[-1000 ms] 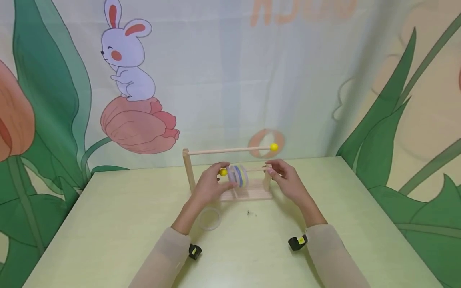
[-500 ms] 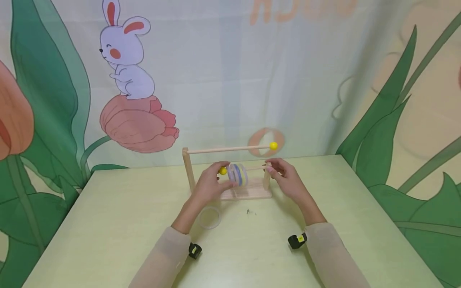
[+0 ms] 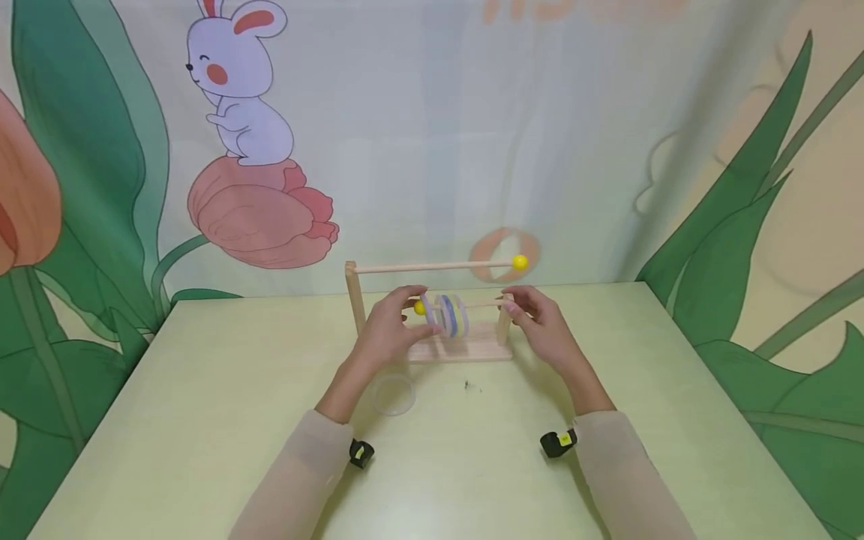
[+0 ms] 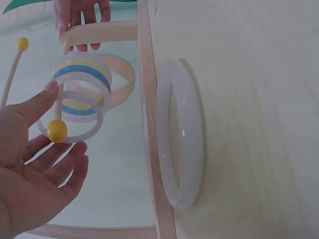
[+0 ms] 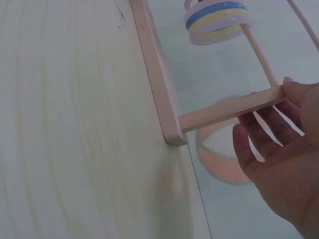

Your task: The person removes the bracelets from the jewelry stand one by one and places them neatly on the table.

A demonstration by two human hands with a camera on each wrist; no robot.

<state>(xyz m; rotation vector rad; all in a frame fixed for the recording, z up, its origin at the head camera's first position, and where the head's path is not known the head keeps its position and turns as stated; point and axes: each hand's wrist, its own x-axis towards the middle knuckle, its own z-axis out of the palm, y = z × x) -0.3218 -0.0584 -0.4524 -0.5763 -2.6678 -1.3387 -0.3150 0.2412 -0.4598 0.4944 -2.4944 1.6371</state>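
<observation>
A wooden stand (image 3: 472, 346) has a short right post and a tall left post, each bearing a rod with a yellow ball at its free end. Several rings (image 3: 451, 315), white, blue and yellow, hang on the lower rod. My left hand (image 3: 390, 322) pinches a pale ring (image 4: 98, 122) between thumb and fingers. That ring circles the lower rod beside its yellow ball (image 4: 57, 131), a little apart from the others. With thumb and fingers, my right hand (image 3: 540, 322) grips the top of the short post (image 5: 229, 108), where the lower rod is fixed.
Another pale ring (image 3: 394, 395) lies flat on the table (image 3: 202, 420), in front of the stand. The upper rod (image 3: 432, 267) runs above and behind the hands. Small dark specks (image 3: 471, 386) mark the table near the base. A printed curtain (image 3: 378, 135) hangs behind.
The pale ring in my left hand has slid left along the lower rod, away from the other rings toward the ball. My right hand stays at the post. The head view has shifted slightly.
</observation>
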